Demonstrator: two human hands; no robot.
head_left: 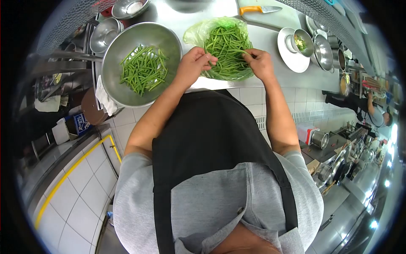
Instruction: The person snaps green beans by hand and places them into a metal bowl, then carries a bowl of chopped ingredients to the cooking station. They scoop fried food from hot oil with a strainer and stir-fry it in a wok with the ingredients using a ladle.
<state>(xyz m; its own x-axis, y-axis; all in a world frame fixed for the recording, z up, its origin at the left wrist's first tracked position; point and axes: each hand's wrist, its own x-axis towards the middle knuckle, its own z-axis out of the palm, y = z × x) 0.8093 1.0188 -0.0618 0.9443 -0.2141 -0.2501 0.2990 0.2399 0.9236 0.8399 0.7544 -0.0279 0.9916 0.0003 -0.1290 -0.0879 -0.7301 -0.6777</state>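
Long green beans [228, 42] fill a pale green plastic bag [195, 34] that lies opened on the steel counter. My left hand [195, 64] is over the bag's left side, its fingers curled together at the tips; whatever they pinch is too small to make out. On the other side, my right hand [259, 63] pinches the end of a green bean [237, 51] between thumb and fingers above the pile. A large steel bowl [113, 72] stands to the left, holding shorter pieces of green bean [144, 70].
A knife with an orange handle [251, 10] lies on a pale cutting board [279, 16] at the back. Right of the bag are a white plate [292, 63] and a small bowl of chopped food [301, 43]. Metal bowls [105, 34] stand back left. Another person [374, 111] works far right.
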